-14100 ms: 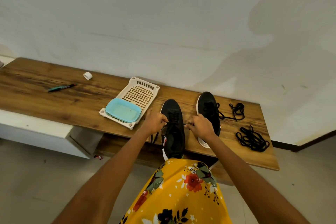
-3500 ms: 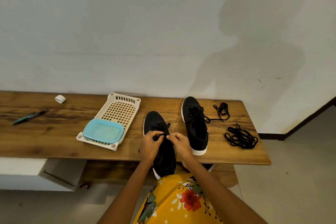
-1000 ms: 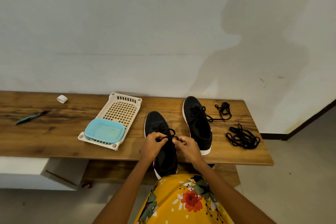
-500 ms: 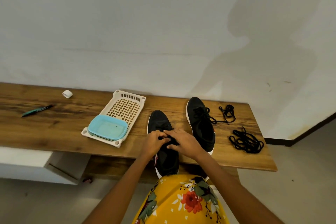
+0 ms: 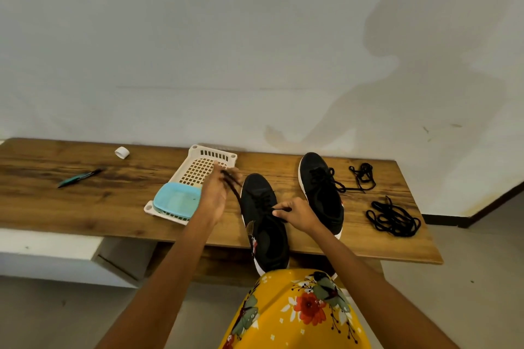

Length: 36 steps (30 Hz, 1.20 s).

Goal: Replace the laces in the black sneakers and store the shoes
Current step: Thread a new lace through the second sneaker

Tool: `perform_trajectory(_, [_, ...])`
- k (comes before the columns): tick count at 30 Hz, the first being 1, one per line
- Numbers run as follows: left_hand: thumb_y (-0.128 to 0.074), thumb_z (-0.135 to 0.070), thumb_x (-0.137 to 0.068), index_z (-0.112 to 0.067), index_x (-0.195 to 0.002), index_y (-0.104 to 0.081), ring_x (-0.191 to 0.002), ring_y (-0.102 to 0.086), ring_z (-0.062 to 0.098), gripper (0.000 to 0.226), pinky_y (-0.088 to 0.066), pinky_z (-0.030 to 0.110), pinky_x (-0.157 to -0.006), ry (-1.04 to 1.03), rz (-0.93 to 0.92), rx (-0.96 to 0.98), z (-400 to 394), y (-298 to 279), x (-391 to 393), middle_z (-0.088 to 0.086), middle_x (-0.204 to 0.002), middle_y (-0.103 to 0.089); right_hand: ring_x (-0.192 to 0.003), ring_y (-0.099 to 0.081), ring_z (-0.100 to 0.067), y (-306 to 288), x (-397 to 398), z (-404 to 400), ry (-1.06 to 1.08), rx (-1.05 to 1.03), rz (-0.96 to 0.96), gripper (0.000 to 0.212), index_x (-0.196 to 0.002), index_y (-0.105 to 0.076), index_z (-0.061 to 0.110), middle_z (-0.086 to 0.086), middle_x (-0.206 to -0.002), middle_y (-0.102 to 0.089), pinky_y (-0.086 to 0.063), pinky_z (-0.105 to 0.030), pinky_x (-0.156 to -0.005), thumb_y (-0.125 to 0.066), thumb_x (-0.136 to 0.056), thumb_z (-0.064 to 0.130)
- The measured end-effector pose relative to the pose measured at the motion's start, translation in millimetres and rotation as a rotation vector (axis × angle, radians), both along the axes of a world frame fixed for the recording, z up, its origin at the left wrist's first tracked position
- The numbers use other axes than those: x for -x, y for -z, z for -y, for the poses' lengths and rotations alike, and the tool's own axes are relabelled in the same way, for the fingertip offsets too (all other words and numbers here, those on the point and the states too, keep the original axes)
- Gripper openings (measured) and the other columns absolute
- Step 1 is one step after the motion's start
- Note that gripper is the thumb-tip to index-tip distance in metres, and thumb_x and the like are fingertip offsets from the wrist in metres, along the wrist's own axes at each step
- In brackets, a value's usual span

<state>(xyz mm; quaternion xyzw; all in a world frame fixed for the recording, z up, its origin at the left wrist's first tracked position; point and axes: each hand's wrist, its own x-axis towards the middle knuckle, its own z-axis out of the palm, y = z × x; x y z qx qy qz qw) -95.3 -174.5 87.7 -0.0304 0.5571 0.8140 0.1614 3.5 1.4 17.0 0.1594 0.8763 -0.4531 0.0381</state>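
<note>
Two black sneakers stand on the wooden bench (image 5: 85,201). The near sneaker (image 5: 263,224) hangs over the front edge, toe toward the wall. My left hand (image 5: 217,195) is raised to its left and holds a black lace (image 5: 234,193) that runs taut from the sneaker. My right hand (image 5: 295,214) pinches the other part of that lace above the sneaker's tongue. The second sneaker (image 5: 321,193) stands to the right with its lace trailing loose. Two heaps of loose black laces lie further right, one small (image 5: 363,176) and one larger (image 5: 392,218).
A white perforated tray (image 5: 204,167) with a light blue container (image 5: 177,201) in it sits left of the sneakers. A pen (image 5: 79,177) and a small white cap (image 5: 122,152) lie at the bench's left. The wall rises right behind. A yellow floral garment (image 5: 295,312) covers my lap.
My left hand has left the sneaker's tongue and pulled the lace up and to the left, over the tray. My right hand stays at the tongue, pinching the lace.
</note>
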Motion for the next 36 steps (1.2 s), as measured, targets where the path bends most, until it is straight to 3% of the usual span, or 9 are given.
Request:
perform_trajectory(2, [-0.042, -0.036, -0.098, -0.016, -0.081, -0.05, -0.05, -0.053, 0.012, 0.027, -0.054, 0.027, -0.053, -0.175, 0.212, -0.384, 3, -3, 5, 0.001, -0.061, -0.056, -0.103, -0.064, -0.015, 0, -1, 1, 0.031, 0.022, 0.005, 0.025, -0.111, -0.069, 0.009, -0.006, -0.111, -0.07, -0.045, -0.018, -0.083, -0.065, -0.089, 0.017])
perform_trajectory(5, [-0.037, -0.04, -0.099, -0.016, -0.074, -0.042, -0.034, -0.032, 0.005, 0.034, -0.032, 0.017, -0.035, -0.173, 0.219, -0.331, -1, 4, 3, -0.006, -0.047, -0.04, -0.104, -0.062, -0.014, -3, -1, 3, 0.046, 0.027, 0.02, 0.025, -0.112, -0.069, 0.008, -0.006, -0.113, -0.069, -0.043, -0.018, -0.083, -0.064, -0.09, 0.018])
perform_trajectory(10, [-0.04, -0.025, -0.1, -0.019, -0.081, -0.051, -0.057, -0.046, 0.007, 0.023, -0.038, 0.019, -0.057, 0.467, -0.462, 0.605, -4, 24, -9, -0.005, -0.065, -0.049, -0.096, -0.064, -0.016, -4, 3, -1, 0.022, 0.035, 0.055, 0.024, -0.11, -0.07, 0.007, -0.009, -0.109, -0.07, -0.047, -0.019, -0.078, -0.064, -0.09, 0.018])
perform_trajectory(12, [-0.044, -0.014, -0.098, -0.017, -0.085, -0.057, -0.07, -0.055, 0.01, 0.018, -0.042, 0.022, -0.07, 0.863, -0.672, 0.847, -4, 36, -10, -0.004, -0.072, -0.06, -0.088, -0.063, -0.013, -4, 3, -1, 0.01, 0.028, 0.057, 0.023, -0.109, -0.07, 0.007, -0.009, -0.105, -0.071, -0.047, -0.015, -0.07, -0.063, -0.09, 0.018])
perform_trajectory(14, [-0.049, -0.011, -0.095, -0.014, -0.097, -0.065, -0.078, -0.059, 0.007, 0.016, -0.043, 0.023, -0.075, 0.994, -0.749, 0.996, -5, 46, -10, -0.002, -0.082, -0.069, -0.084, -0.061, -0.01, -4, 2, -1, -0.006, 0.011, 0.042, 0.023, -0.11, -0.069, 0.007, -0.008, -0.104, -0.07, -0.045, -0.013, -0.065, -0.062, -0.091, 0.018])
perform_trajectory(20, [-0.062, -0.016, -0.088, -0.022, -0.099, -0.055, -0.073, -0.063, 0.011, 0.014, -0.046, 0.024, -0.07, 0.791, -0.73, 0.963, -23, 49, -15, -0.004, -0.073, -0.067, -0.078, -0.057, 0.0, 2, -5, -5, -0.072, 0.068, -0.015, 0.022, -0.111, -0.068, 0.008, 0.003, -0.096, -0.065, -0.044, -0.011, -0.068, -0.059, -0.092, 0.017])
perform_trajectory(25, [-0.061, -0.022, -0.089, -0.019, -0.113, -0.065, -0.079, -0.061, 0.007, 0.025, -0.049, 0.025, -0.075, 0.794, -0.833, 1.136, -32, 51, -13, 0.0, -0.092, -0.071, -0.074, -0.059, 0.003, 6, -8, -6, -0.041, 0.128, -0.051, 0.018, -0.106, -0.07, 0.012, 0.006, -0.088, -0.066, -0.044, -0.011, -0.065, -0.061, -0.091, 0.016])
perform_trajectory(32, [-0.068, -0.022, -0.083, -0.01, -0.097, -0.07, -0.09, -0.053, 0.014, 0.019, -0.035, 0.018, -0.075, 0.743, -0.929, 1.187, -33, 54, -9, 0.005, -0.098, -0.06, -0.075, -0.059, -0.001, 6, -9, 4, 0.014, -0.01, -0.106, 0.015, -0.098, -0.071, 0.014, 0.006, -0.085, -0.067, -0.042, -0.006, -0.061, -0.066, -0.086, 0.02])
perform_trajectory(36, [-0.069, -0.017, -0.082, -0.01, -0.089, -0.073, -0.071, -0.055, 0.003, 0.011, -0.041, 0.017, -0.069, 0.763, -0.627, 0.995, -28, 55, -5, 0.008, -0.091, -0.07, -0.077, -0.062, -0.016, 6, -3, 13, 0.036, -0.202, -0.121, 0.016, -0.095, -0.065, 0.014, -0.002, -0.086, -0.068, -0.046, -0.027, -0.064, -0.062, -0.084, 0.025])
